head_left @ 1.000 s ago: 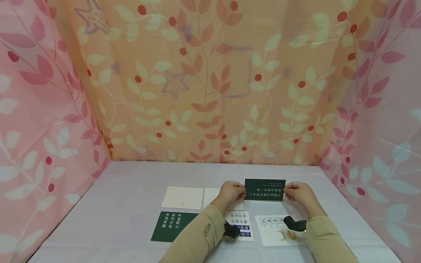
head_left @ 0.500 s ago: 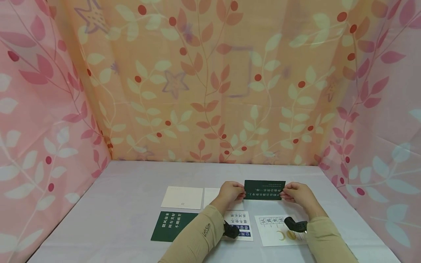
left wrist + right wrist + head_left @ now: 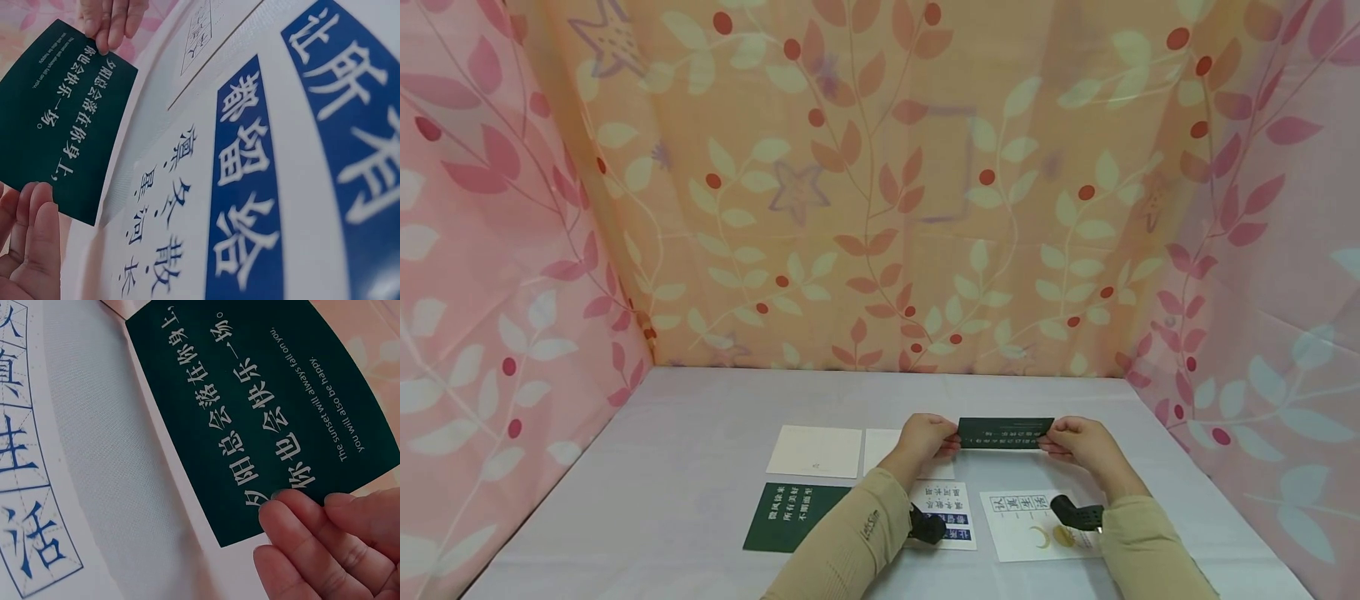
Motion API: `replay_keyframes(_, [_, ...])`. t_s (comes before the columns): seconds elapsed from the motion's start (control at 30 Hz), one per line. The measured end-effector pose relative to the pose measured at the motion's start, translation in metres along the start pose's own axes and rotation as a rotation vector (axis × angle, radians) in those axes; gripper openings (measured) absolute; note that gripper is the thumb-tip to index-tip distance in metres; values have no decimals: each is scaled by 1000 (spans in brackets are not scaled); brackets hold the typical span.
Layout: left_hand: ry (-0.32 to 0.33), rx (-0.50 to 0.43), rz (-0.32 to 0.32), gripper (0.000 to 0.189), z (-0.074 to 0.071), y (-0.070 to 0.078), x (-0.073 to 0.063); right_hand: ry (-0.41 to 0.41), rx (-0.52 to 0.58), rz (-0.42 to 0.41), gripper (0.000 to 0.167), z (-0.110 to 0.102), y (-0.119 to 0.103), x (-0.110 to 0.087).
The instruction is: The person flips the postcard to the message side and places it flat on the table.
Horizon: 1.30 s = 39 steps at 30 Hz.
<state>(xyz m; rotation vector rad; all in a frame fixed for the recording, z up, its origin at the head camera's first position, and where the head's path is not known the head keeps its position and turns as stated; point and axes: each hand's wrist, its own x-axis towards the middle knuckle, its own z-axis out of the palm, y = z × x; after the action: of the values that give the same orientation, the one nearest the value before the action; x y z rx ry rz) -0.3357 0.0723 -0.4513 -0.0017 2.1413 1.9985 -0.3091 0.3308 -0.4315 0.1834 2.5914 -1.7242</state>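
Note:
A dark green card [image 3: 1004, 433] with white lettering is pinched by its two short ends. My left hand [image 3: 927, 439] holds its left end, and my right hand [image 3: 1086, 443] grips the right one. In the head view the card appears as a narrow strip, tilted steeply above the white cloth. Its printed face, with Chinese lines and small English text, fills much of the right wrist view, where my right fingers [image 3: 300, 525] lie over one corner. Below my hands lie a blue-and-white lettered card [image 3: 951, 504] and a white card with a moon drawing [image 3: 1011, 533].
Another green card [image 3: 793, 512] lies at front left, partly under my left sleeve. Two cream cards [image 3: 815, 451] lie behind it, one partly hidden by my left hand. Flowered curtains [image 3: 872, 208] enclose the white-covered table [image 3: 700, 417] at the back and sides.
The held green card has tilted, so its face looks narrower in the head view and its upper edge sits lower. Both hands have stayed almost in place; the other cards lie as before.

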Motion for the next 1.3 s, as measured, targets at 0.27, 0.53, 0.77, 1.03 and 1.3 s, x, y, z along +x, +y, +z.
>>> replay_keyframes(0.27, [0, -28, -14, 11, 1, -2, 3, -18, 5, -45, 12, -2, 4, 1])
replay_keyframes(0.53, [-12, 10, -18, 10, 1, -1, -1, -49, 13, -82, 21, -3, 5, -2])
replay_keyframes(0.77, [-23, 26, -17, 14, 1, 0, -3, -30, -3, -59, 20, -4, 5, -3])
replay_keyframes(1.03, [-27, 12, -1, 12, 1, -1, -3, -24, -20, -47, 18, -3, 4, -6])
replay_keyframes(1.3, [-19, 31, 4, 8, 1, -3, -4, -40, -35, -63, 18, -4, 6, -9])
